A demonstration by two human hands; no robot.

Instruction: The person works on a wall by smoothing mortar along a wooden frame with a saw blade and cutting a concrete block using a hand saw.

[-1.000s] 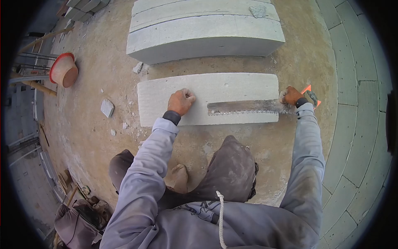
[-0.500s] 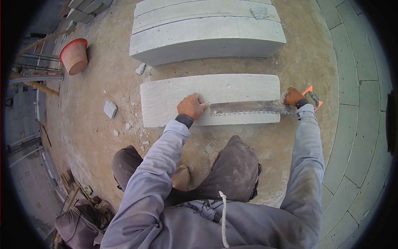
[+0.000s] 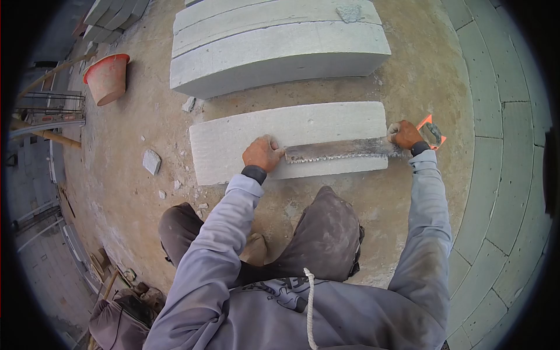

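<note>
A hand saw (image 3: 338, 150) lies across the top of a pale, lightweight concrete block (image 3: 233, 146), its toothed edge toward me. My left hand (image 3: 262, 154) rests on the block with fingers pinched at the blade's left tip. At the other end, my right hand (image 3: 404, 135) grips the blade just past the block's right edge, next to the orange handle (image 3: 433, 132). The blade sits roughly lengthwise along the block; whether it is flat on the surface I cannot tell.
Beyond the block stands a row of similar blocks (image 3: 280, 46) with a broken chip (image 3: 349, 13) on top. A red-rimmed bucket (image 3: 107, 81) sits at far left. Rubble pieces (image 3: 151, 162) lie on the floor. A wall of grey blocks (image 3: 484, 175) runs along the right.
The whole view has shifted and turned slightly, so the blocks appear further left. My hands and the saw keep nearly the same place on the block.
</note>
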